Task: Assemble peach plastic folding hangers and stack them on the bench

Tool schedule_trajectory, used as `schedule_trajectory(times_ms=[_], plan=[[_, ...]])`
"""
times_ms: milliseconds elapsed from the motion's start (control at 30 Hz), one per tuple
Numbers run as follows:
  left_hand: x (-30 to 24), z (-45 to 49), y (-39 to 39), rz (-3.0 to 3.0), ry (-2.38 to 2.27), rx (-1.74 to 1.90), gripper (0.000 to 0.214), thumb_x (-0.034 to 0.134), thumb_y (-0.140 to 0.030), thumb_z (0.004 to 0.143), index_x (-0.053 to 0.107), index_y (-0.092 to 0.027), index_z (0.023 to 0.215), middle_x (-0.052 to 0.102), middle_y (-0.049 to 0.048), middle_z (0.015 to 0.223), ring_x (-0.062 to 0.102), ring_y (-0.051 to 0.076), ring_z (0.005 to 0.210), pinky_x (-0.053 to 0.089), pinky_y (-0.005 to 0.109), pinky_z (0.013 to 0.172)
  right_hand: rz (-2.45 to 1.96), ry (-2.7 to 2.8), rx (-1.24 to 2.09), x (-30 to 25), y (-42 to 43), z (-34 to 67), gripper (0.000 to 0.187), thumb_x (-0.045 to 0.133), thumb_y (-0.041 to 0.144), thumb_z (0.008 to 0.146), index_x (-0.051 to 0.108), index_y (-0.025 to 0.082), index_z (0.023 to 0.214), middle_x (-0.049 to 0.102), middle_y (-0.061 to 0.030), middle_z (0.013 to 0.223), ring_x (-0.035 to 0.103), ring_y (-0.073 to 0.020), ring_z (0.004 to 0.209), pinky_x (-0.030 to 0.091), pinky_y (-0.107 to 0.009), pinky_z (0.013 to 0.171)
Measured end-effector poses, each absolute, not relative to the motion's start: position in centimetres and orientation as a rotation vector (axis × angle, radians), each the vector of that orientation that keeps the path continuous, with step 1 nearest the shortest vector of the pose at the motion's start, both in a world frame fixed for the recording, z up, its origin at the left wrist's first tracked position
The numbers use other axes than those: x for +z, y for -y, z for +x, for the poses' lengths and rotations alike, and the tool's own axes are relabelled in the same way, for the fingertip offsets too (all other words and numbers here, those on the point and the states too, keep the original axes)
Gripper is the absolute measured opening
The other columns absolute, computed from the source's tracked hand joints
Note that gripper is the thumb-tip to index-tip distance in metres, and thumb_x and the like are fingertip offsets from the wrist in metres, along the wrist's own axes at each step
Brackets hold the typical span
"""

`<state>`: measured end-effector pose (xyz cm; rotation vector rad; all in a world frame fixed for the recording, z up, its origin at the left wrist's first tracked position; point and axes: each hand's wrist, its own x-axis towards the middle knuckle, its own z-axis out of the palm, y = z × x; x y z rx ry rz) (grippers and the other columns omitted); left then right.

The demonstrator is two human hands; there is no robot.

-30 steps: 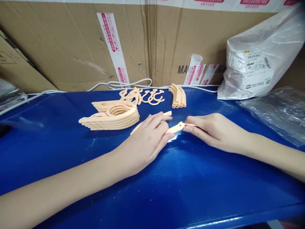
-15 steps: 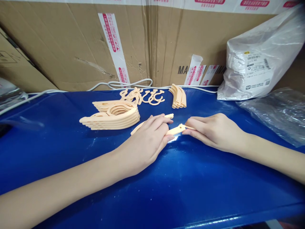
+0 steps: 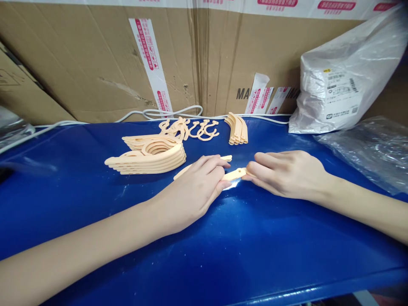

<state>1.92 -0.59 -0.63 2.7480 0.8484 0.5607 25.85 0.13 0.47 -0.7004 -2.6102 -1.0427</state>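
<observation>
My left hand (image 3: 194, 193) is closed over a beige plastic hanger arm (image 3: 234, 174), whose holed end sticks out to the right past the thumb. A second part of the same beige plastic (image 3: 226, 158) shows beyond the fingers, and its other end (image 3: 183, 171) comes out left of the hand. My right hand (image 3: 287, 174) pinches a thin beige plastic piece (image 3: 250, 173) against the holed end. Its fingers hide most of that piece, so I cannot tell its shape.
Stacked folded hangers (image 3: 148, 159) lie left of my hands. Behind are loose beige hooks (image 3: 204, 129) and several curved arms (image 3: 236, 128). A white cable (image 3: 134, 113) runs along the cardboard boxes (image 3: 95, 55). At right are a white plastic bag (image 3: 338, 85) and clear wrap (image 3: 376, 148).
My right hand has moved slightly left, and its fingers now cover more of the thin piece, which meets the arm's end. The left hand keeps its hold almost unmoved.
</observation>
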Motion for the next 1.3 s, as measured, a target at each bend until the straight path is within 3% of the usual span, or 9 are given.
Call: schedule_trajectory(times_ms=[567, 767, 1067, 1200, 1300], plan=[[0.0, 1.8, 0.6, 2.728, -0.837, 0.473, 0.034, 0.03, -0.026, 0.103, 0.054, -0.012, 0.123, 0.057, 0.0127, 0.127, 0.044, 0.025, 0.127, 0.039, 0.046, 0.109, -0.649, 2.607, -1.126, 0.5, 0.0, 25.8, 0.036, 0.037, 0.032, 0.101, 0.053, 0.021, 0.07, 0.054, 0.0019, 0.059, 0.048, -0.0126, 0.047, 0.028, -0.028, 0.05], [0.0, 1.8, 0.6, 2.719, -0.866, 0.471, 0.035, 0.029, -0.027, 0.103, 0.056, -0.012, 0.12, 0.057, 0.0127, 0.127, 0.044, 0.026, 0.128, 0.039, 0.045, 0.108, -0.643, 2.583, -1.126, 0.5, -0.1, 25.7, 0.042, 0.038, 0.048, 0.1, 0.051, 0.02, 0.071, 0.054, 0.0027, 0.057, 0.048, -0.012, 0.047, 0.028, -0.027, 0.049], [0.1, 1.7, 0.4, 2.668, -0.853, 0.482, 0.035, 0.029, -0.028, 0.104, 0.058, -0.015, 0.118, 0.059, 0.0106, 0.126, 0.046, 0.025, 0.126, 0.04, 0.045, 0.107, -0.585, 2.55, -1.145, 0.5, 0.0, 25.7, 0.041, 0.042, 0.05, 0.098, 0.051, 0.021, 0.07, 0.052, 0.004, 0.055, 0.044, -0.0114, 0.046, 0.028, -0.026, 0.048], [0.2, 1.5, 0.5, 2.625, -0.822, 0.483, 0.031, 0.033, -0.029, 0.103, 0.061, -0.017, 0.096, 0.059, 0.0092, 0.126, 0.044, 0.024, 0.129, 0.038, 0.043, 0.108, -0.539, 2.608, -1.102, 0.7, -0.1, 25.9, 0.04, 0.039, 0.046, 0.1, 0.051, 0.021, 0.071, 0.051, 0.0036, 0.057, 0.044, -0.0117, 0.048, 0.03, -0.026, 0.049], [0.4, 1.4, 0.5, 2.572, -0.88, 0.507, 0.031, 0.048, -0.043, 0.097, 0.055, -0.019, 0.078, 0.059, 0.0081, 0.127, 0.042, 0.026, 0.132, 0.033, 0.049, 0.11, -0.412, 2.689, -0.974, 0.7, 0.2, 26.0, 0.035, 0.035, 0.036, 0.102, 0.053, 0.02, 0.076, 0.052, 0.0022, 0.061, 0.044, -0.0126, 0.051, 0.032, -0.027, 0.051]])
